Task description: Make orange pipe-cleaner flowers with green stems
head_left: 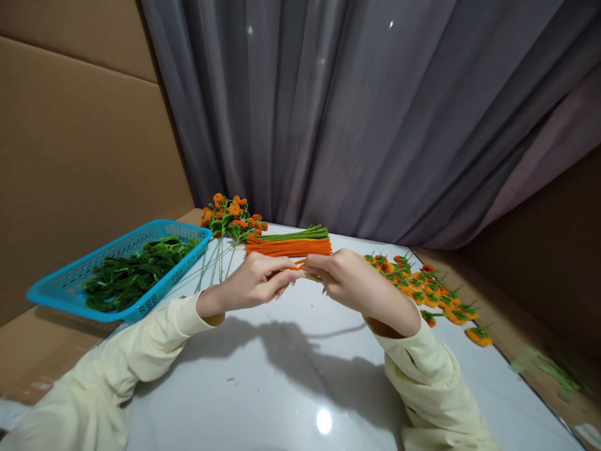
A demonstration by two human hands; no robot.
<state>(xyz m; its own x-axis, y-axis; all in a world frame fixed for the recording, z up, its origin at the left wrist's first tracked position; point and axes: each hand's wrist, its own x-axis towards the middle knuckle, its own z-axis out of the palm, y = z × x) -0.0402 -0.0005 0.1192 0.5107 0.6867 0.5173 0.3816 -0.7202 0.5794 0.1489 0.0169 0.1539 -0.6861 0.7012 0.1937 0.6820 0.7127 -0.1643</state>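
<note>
My left hand (256, 282) and my right hand (345, 279) meet above the middle of the white table (300, 376), fingertips pinched together on a thin orange pipe cleaner (299, 265) held between them. Both hands are closed. Just behind them lies a bundle of straight orange and green pipe cleaners (288, 243). Pale yellow sleeves cover both forearms.
A blue plastic basket (70, 288) of green leaf pieces sits at the left. Finished orange flowers on green stems (231, 219) lie behind it. Several small orange and green flower heads (432, 291) are scattered at the right. Grey curtain and cardboard walls surround the table.
</note>
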